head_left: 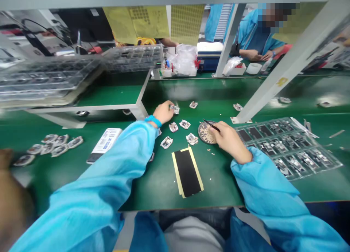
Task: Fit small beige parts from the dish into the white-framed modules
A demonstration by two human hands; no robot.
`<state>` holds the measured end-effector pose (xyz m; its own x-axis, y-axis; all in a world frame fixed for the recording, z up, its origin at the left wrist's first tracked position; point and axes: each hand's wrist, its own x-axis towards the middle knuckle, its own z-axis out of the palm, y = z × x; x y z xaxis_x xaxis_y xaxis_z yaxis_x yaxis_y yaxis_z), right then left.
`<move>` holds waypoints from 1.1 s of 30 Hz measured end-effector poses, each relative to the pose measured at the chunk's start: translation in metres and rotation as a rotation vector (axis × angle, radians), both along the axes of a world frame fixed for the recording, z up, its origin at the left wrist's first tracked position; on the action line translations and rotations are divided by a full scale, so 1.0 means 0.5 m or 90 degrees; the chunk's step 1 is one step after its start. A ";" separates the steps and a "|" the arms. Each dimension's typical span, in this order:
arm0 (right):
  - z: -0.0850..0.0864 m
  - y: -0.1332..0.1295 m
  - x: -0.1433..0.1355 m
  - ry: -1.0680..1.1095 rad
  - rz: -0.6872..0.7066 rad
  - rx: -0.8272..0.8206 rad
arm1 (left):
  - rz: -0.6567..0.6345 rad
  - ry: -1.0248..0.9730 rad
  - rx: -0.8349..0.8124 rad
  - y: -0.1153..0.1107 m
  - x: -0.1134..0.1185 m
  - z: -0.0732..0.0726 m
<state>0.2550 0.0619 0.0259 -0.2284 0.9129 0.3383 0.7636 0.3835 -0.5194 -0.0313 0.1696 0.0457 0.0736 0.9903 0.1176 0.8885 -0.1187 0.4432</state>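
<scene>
My left hand (163,113) reaches far across the green bench, fingers closed on a small white device housing (175,109). In my right hand (226,137) I grip dark tweezers (212,125), their tips over a round dish (207,142) of tiny light-coloured parts. Between my hands lie more housings, among them one (185,124) near the middle and another (192,139) beside the dish. A black rectangular pad (187,173) edged with yellow tape sits in front of me.
A clear compartment tray (291,150) of metal parts lies at right. On the left are a white box (105,144), a cluster of housings (51,147) and a shelf (117,95) with stacked trays. A slanted post (281,59) crosses at right. A blurred arm (13,193) shows at far left; another person works behind.
</scene>
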 end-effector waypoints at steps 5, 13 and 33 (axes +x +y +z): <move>-0.003 0.010 0.010 0.083 -0.037 0.033 | 0.021 0.058 0.029 0.100 0.064 -0.029; 0.028 -0.011 -0.016 0.263 -0.027 0.013 | -0.048 -0.007 0.046 0.117 0.173 -0.065; 0.005 -0.102 -0.079 0.488 0.216 -0.409 | -0.116 -0.777 -0.169 -0.298 0.019 -0.029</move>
